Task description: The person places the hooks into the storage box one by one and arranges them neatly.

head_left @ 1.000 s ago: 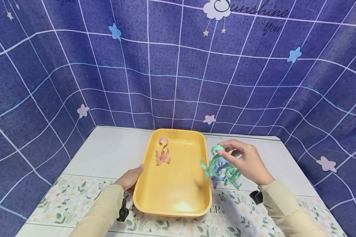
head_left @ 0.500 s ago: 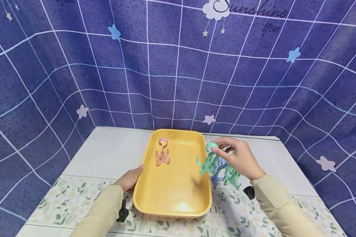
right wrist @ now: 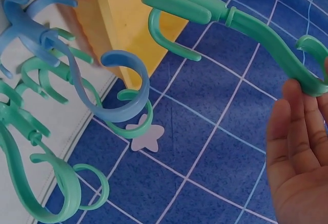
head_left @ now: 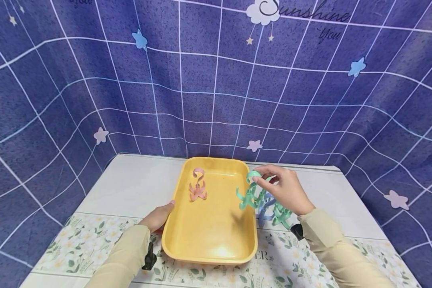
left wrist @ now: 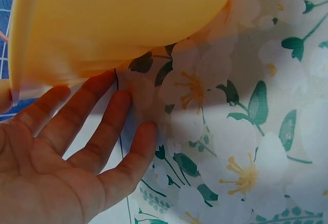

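My right hand (head_left: 287,189) pinches the curved top of a green plastic pronged hanging hook (head_left: 249,199). The hook hangs upright over the right rim of the yellow tray (head_left: 212,224). In the right wrist view the held hook (right wrist: 256,26) stretches across the top, away from the fingers. On the left, my left hand (head_left: 157,217) holds the tray's side, thumb at the rim and fingers against the outer wall. A pink hook (head_left: 198,189) lies inside the tray, near its back left.
Beside the tray on the right lie a blue hook (right wrist: 125,114) and several green hooks (head_left: 282,216), partly hidden by the right hand. A white table with a flowered strip (head_left: 104,238) bears everything. Behind stands a blue gridded curtain (head_left: 209,100).
My right hand has moved left and slightly up with the green hook, from beside the tray to over its right rim. The left hand and the tray stay in place.
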Available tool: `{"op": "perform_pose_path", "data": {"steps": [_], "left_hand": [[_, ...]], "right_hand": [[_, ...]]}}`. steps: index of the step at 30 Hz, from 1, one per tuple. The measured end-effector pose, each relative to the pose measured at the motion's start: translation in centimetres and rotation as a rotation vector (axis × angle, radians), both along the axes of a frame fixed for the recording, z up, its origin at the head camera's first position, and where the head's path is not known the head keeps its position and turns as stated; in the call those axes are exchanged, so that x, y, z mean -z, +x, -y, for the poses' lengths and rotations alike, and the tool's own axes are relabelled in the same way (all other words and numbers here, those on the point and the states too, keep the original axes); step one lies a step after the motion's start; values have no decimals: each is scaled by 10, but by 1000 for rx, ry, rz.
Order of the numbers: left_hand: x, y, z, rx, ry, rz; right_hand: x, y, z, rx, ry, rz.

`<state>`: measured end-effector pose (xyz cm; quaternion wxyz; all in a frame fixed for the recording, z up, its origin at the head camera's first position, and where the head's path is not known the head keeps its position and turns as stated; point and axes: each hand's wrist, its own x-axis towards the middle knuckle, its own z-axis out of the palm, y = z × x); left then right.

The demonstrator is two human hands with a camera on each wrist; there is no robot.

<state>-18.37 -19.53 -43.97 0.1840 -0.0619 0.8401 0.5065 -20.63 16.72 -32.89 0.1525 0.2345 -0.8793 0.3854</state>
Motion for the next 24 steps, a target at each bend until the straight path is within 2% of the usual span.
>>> {"op": "perform_pose_path", "data": {"steps": [11,17,24], "left_hand": [[-2,1,0,14,24,-7],[-2,1,1,2,16,5],[-2,0,0,17,9,-10]], "right_hand": [[2,-7,9,0,10,37],[5,-13,15,-10,1,64],[10,-18,21,-8,-4,90]]}}
